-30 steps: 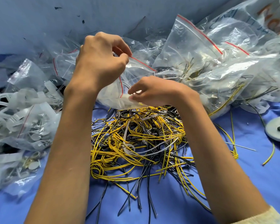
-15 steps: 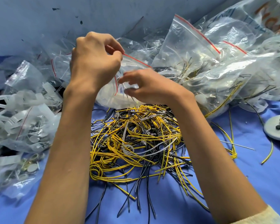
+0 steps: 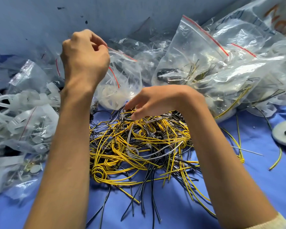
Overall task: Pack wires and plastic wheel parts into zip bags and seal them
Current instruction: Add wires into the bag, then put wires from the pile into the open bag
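The right hand (image 3: 157,101) has left the mouth of the bag, where it was half a second ago, and dropped to the far edge of the wires (image 3: 139,142). Its fingers are half spread, with index and thumb tips down among the black strands, but I cannot tell whether they have closed on any. The left hand (image 3: 84,58) has risen a little and pinches the red-striped rim of the zip bag (image 3: 124,75) between thumb and curled fingers, so the bag hangs from one point. A white wheel part (image 3: 111,98) lies in the bottom of the bag, just behind the wire heap. The likely trouble is the tangle: yellow, black and white strands loop through each other, so a pull on one may drag a clump along or scatter ends over the blue cloth (image 3: 172,210). Held by one side only, the mouth may sag shut, and stiff wire ends could snag the film or foul the zip track, spoiling the seal.
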`<state>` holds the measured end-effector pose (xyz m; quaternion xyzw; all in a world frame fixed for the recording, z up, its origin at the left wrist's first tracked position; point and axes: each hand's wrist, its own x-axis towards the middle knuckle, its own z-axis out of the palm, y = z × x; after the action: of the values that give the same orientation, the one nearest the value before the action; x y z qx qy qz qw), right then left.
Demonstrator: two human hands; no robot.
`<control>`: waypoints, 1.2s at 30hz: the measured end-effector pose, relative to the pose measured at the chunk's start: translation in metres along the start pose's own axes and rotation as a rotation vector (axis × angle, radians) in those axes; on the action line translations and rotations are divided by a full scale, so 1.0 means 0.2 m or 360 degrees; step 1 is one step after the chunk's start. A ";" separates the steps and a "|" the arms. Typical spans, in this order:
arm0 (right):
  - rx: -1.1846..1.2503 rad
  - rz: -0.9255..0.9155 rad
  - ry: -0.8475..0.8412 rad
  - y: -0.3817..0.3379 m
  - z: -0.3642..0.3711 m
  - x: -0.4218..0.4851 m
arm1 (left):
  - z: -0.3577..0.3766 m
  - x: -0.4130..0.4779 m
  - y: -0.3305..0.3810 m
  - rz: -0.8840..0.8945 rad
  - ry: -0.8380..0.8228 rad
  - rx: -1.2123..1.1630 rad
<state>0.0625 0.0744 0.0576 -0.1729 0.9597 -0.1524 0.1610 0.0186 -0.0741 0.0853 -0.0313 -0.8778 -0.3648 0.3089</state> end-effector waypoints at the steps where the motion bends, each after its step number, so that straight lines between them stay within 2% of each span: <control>1: -0.0043 0.0017 -0.0053 0.00 0.01 0.01 | 0.00 0.00 0.00 0.0006 -0.0007 0.0001; 5: -0.0243 0.0061 -0.0176 0.01 0.08 0.07 | 0.00 0.00 0.00 0.0023 -0.0033 0.0011; 15: -0.0292 0.0033 -0.0210 0.03 0.12 0.13 | 0.01 0.00 0.00 0.0056 -0.0079 0.0011; 19: -0.0238 0.0093 -0.0133 0.06 0.11 0.12 | 0.01 0.00 0.00 0.0067 -0.0069 0.0008; 23: -0.0265 0.0121 -0.0184 0.05 0.12 0.12 | 0.00 0.00 0.00 0.0071 -0.0075 0.0014; 36: -0.0116 0.0000 0.0042 0.09 0.06 0.09 | 0.01 -0.01 0.00 0.0083 -0.0109 0.0010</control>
<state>0.0469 0.0801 0.0359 -0.1765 0.9667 -0.1194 0.1418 0.0190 -0.0721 0.0840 -0.0658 -0.8879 -0.3527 0.2881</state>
